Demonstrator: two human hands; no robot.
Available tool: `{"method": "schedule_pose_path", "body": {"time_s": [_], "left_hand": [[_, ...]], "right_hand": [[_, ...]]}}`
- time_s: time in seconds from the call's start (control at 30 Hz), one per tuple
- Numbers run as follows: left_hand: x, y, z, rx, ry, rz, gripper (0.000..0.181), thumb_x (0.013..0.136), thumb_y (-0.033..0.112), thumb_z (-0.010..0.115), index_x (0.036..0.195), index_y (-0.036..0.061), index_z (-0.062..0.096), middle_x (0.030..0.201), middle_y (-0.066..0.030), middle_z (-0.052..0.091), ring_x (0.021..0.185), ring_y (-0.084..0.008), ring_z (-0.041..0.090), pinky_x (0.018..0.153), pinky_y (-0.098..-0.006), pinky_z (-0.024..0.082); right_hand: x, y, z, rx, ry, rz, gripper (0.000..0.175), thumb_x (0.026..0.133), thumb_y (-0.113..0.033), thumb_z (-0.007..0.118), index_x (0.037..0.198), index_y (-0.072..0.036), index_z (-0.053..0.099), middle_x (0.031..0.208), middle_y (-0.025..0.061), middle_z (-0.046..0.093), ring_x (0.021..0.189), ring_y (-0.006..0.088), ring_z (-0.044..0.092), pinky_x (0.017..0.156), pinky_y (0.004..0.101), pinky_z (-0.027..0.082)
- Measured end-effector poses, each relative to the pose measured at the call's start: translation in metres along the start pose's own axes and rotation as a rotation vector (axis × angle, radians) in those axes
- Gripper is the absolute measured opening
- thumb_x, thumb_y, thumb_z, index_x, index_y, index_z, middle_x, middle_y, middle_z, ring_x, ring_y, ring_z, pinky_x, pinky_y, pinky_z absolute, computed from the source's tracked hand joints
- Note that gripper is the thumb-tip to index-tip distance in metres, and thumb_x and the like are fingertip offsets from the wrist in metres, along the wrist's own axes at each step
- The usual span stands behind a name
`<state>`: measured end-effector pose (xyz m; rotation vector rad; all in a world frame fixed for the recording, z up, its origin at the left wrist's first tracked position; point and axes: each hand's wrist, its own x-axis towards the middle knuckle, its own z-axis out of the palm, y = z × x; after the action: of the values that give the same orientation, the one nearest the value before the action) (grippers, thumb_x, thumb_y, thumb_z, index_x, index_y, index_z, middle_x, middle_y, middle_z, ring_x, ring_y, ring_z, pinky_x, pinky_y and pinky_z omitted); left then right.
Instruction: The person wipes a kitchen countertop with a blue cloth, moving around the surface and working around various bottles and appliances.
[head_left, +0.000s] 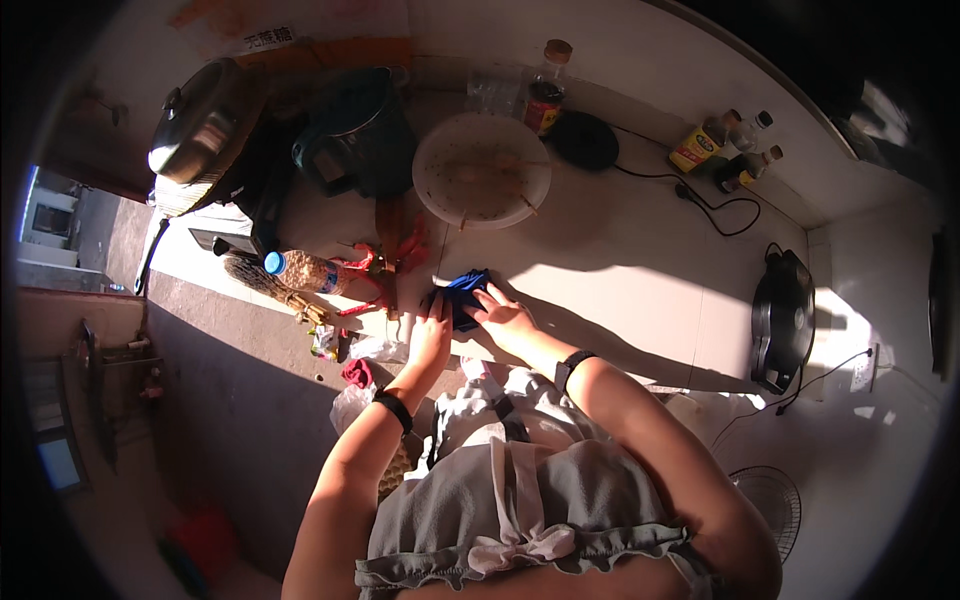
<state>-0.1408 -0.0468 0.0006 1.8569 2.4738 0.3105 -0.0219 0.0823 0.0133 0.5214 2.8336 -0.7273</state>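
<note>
A crumpled dark blue cloth (466, 289) lies bunched on the white tiled counter (592, 289), close to its front edge. My left hand (431, 330) grips its left side with bent fingers. From the right, my right hand (508, 316) holds the same cloth, the thumb and fingers spread over its edge. Both hands rest low against the countertop, side by side, and hide part of the cloth. Just left of them are red dried chilli peppers (364, 259) and a brown wooden strip (388, 281). A clear plastic bottle (307, 271) with a blue cap and pale grains lies beside the peppers.
Behind the cloth sits a large white bowl (480, 169) with sticks in it. A brush-like bundle (262, 279), teal container (356, 142) and lidded steel pot (202, 124) stand left. Sauce bottles (701, 142), a corded black base (583, 140) and a black electric appliance (784, 319) are right.
</note>
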Motion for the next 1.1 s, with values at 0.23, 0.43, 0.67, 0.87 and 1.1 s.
{"method": "schedule_pose_path", "body": {"time_s": [0.23,0.43,0.67,0.87,1.1], "left_hand": [[-0.018,0.064,0.009,-0.119,-0.139,0.216,0.044,0.072,0.006,0.043,0.116,-0.0026,0.04,0.12,-0.0201,0.036,0.103,-0.0378,0.039,0.09,-0.0403,0.036],[0.023,0.161,0.031,-0.202,-0.248,0.413,0.05,0.07,0.008,0.049,0.117,-0.0034,0.038,0.122,-0.0197,0.034,0.109,-0.0376,0.036,0.094,-0.0403,0.031],[0.086,0.325,0.081,-0.185,-0.222,0.615,0.037,0.076,0.012,0.044,0.113,0.0056,0.046,0.124,-0.0105,0.038,0.111,-0.0319,0.039,0.084,-0.0381,0.042],[0.111,0.468,0.097,-0.118,-0.334,0.864,0.041,0.074,0.009,0.046,0.114,0.0023,0.043,0.125,-0.0135,0.035,0.113,-0.0325,0.037,0.083,-0.0384,0.044],[0.113,0.506,0.091,-0.146,-0.396,0.953,0.041,0.071,0.004,0.049,0.112,0.0002,0.044,0.12,-0.0162,0.038,0.111,-0.034,0.038,0.078,-0.0366,0.047]], "right_hand": [[-0.103,0.028,0.015,-0.088,0.204,-0.022,0.026,0.078,-0.018,0.045,0.101,-0.013,0.055,0.12,0.0102,0.041,0.113,0.0292,0.038,0.078,0.0367,0.047],[-0.188,0.097,0.034,-0.087,0.383,0.173,0.018,0.08,-0.021,0.047,0.087,-0.01,0.059,0.115,0.009,0.045,0.111,0.0293,0.04,0.078,0.0365,0.046],[-0.312,0.182,0.002,-0.053,0.595,0.471,0.028,0.074,-0.014,0.052,0.101,-0.014,0.056,0.106,0.0131,0.05,0.104,0.0299,0.045,0.078,0.0336,0.044],[-0.412,0.234,-0.004,-0.075,0.635,0.793,0.032,0.071,-0.013,0.057,0.103,-0.015,0.056,0.107,0.0131,0.049,0.096,0.0277,0.05,0.075,0.0328,0.045],[-0.44,0.251,0.001,-0.039,0.695,0.89,0.03,0.07,-0.012,0.057,0.1,-0.017,0.057,0.109,0.011,0.05,0.094,0.0259,0.051,0.069,0.0333,0.047]]}}
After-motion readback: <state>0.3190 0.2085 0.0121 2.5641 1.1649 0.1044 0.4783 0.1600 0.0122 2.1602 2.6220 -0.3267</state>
